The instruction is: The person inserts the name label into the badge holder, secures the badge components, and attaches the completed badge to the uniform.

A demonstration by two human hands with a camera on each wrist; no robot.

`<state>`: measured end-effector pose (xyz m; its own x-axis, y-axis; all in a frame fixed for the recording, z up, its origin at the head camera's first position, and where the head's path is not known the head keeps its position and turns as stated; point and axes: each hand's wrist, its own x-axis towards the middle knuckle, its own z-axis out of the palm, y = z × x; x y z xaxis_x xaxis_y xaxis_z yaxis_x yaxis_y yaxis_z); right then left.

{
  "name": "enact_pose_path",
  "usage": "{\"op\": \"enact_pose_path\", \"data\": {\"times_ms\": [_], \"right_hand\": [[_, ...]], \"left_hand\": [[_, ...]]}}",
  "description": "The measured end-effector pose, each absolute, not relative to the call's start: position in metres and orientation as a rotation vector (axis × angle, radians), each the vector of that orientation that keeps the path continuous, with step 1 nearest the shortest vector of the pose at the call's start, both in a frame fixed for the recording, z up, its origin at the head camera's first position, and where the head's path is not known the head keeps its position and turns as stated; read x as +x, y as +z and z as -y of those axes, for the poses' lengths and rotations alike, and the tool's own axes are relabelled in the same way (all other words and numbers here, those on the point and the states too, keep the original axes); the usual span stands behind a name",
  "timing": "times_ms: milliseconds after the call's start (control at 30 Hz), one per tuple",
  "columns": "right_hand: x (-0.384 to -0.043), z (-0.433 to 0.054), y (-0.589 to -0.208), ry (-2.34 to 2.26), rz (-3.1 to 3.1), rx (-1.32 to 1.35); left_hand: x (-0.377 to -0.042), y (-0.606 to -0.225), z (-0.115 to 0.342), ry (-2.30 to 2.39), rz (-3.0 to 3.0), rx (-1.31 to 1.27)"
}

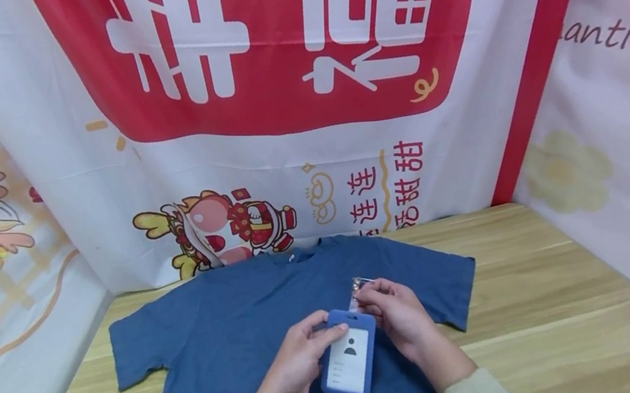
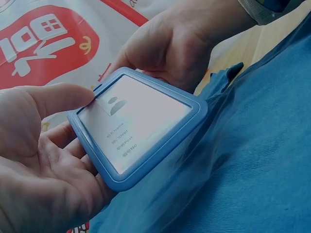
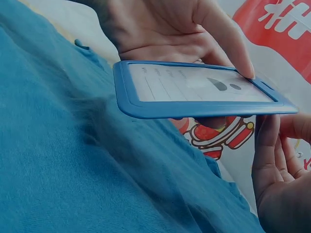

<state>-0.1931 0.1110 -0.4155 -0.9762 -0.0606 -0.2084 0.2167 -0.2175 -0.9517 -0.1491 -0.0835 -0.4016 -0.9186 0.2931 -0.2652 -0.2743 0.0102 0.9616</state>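
A blue-framed badge holder (image 1: 347,354) with a white card inside is held up over a blue T-shirt (image 1: 236,324). My left hand (image 1: 300,362) grips its upper left edge, thumb on the front near the printed figure and fingers underneath, as the left wrist view shows on the badge holder (image 2: 141,121). At the top of the holder, my right hand (image 1: 400,316) pinches the clear strap just below a small metal clip (image 1: 356,283). In the right wrist view the right hand (image 3: 279,189) is below the holder's slotted end, its fingertips partly hidden.
The T-shirt lies spread on a wood-grain table (image 1: 550,297), collar toward the back. A white and red printed cloth (image 1: 277,107) hangs behind the table. More printed cloth walls (image 1: 614,111) stand at both sides.
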Motion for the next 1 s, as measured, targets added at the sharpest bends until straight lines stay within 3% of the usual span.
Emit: {"op": "enact_pose_path", "data": {"times_ms": [1000], "right_hand": [[-0.1898, -0.1105, -0.4066, -2.192, -1.88, 0.018]], "left_hand": [[-0.1495, -0.4046, 0.0835, 1.981, -2.004, 0.003]]}}
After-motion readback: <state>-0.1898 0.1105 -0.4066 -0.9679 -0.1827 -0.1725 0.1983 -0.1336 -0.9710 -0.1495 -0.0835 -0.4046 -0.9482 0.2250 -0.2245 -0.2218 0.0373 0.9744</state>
